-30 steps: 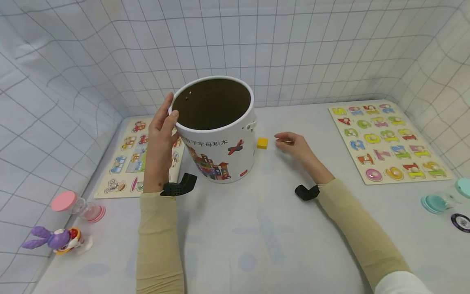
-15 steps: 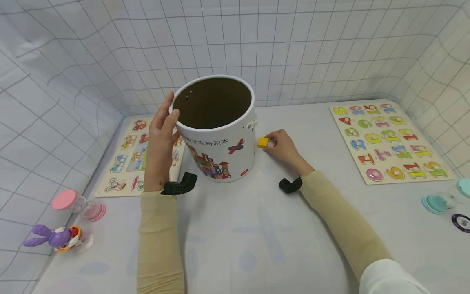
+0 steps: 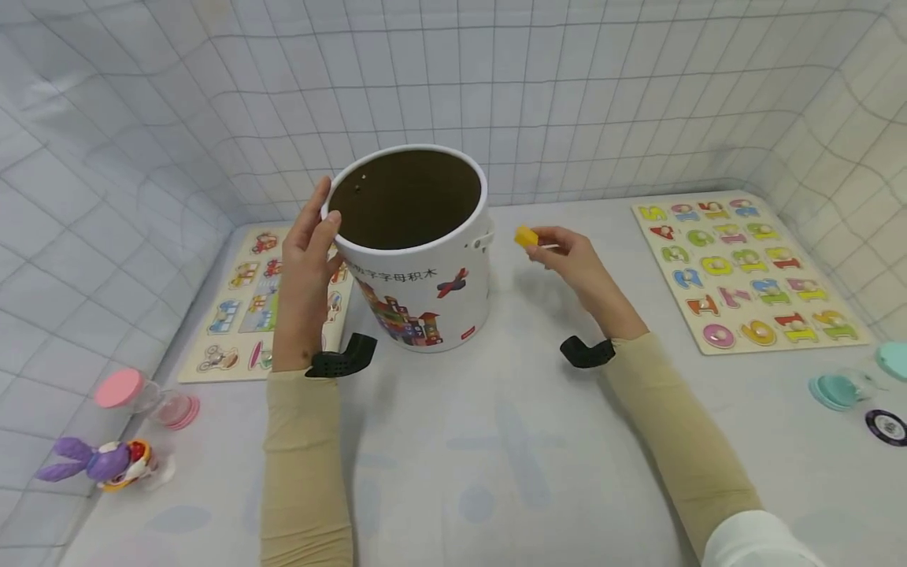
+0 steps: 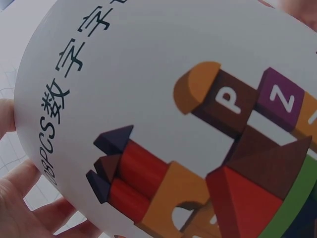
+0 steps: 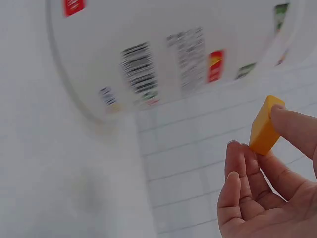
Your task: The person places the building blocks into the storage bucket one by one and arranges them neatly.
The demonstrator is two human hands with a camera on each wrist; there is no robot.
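Note:
A large white bucket (image 3: pixel 425 299), printed with colourful building blocks, stands on the table with its dark inside facing up. My left hand (image 3: pixel 305 252) holds it at the left: the thumb lies at the near rim and the fingers run along the outer wall. Close up in the left wrist view, fingers (image 4: pixel 20 191) lie against the printed wall. To the right of the bucket, my right hand (image 3: pixel 577 264) pinches a small yellow block (image 3: pixel 526 236) between thumb and fingers, raised above the table. In the right wrist view the block (image 5: pixel 265 126) is held by the fingertips, with the other fingers loosely bent.
A vehicle puzzle board (image 3: pixel 234 315) lies partly behind my left arm, and a number puzzle board (image 3: pixel 737 272) at the right. A pink sand timer (image 3: pixel 173 409) and purple rabbit toy (image 3: pixel 106 463) are at left. A teal sand timer (image 3: pixel 839 390) and black-and-white disc (image 3: pixel 887 427) are at right.
My right hand has reached left to the yellow block beside the bucket, taken it between thumb and fingers, and lifted it up and slightly right. My left hand and the bucket have stayed put.

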